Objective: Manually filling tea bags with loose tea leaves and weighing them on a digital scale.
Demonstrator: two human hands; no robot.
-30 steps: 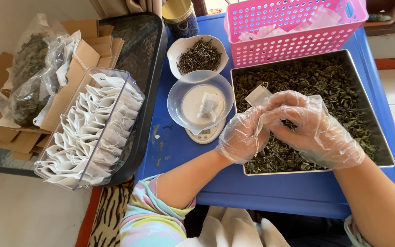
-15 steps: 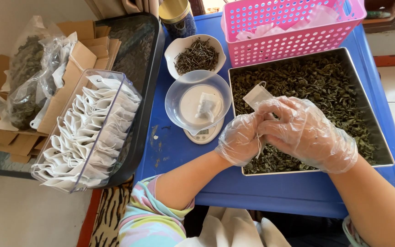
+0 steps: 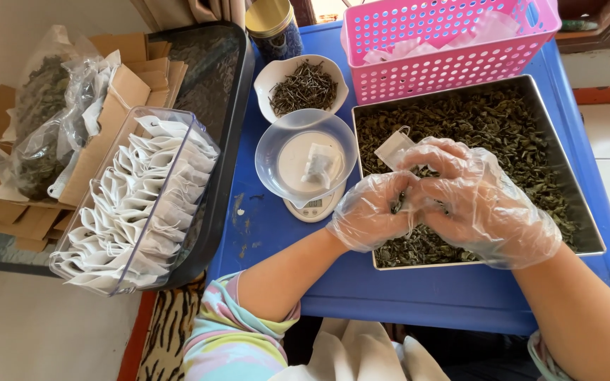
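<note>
Tea bag, small, white, mesh-like, sits at the top of both gloved hands over the metal tray, pinched at its lower end; its upper corner sticks up free.

Far left: cardboard pieces on a dark tray, with clear plastic bags of dried leaves lying on them. Just right of these, a clear plastic box packed with rows of empty white tea bags.

Blue desk carries the rest. At its rear left, a jar with a gold lid. In front of it, a white bowl of thin dark twigs. Nearer still, a small digital scale with a clear bowl on top; one filled bag lies inside the bowl.

Left hand, in a clear disposable glove, rests at the tray's left edge, fingers curled and pressed against the right hand. Whether its fingertips grip the bag cannot be told; they are covered.

Right hand, also gloved, lies over the loose dried green leaves filling the tray; its fingers are bunched together, pinching the bag's lower part.

Pink plastic basket stands behind the tray, touching its rear rim, with pale bags inside.
</note>
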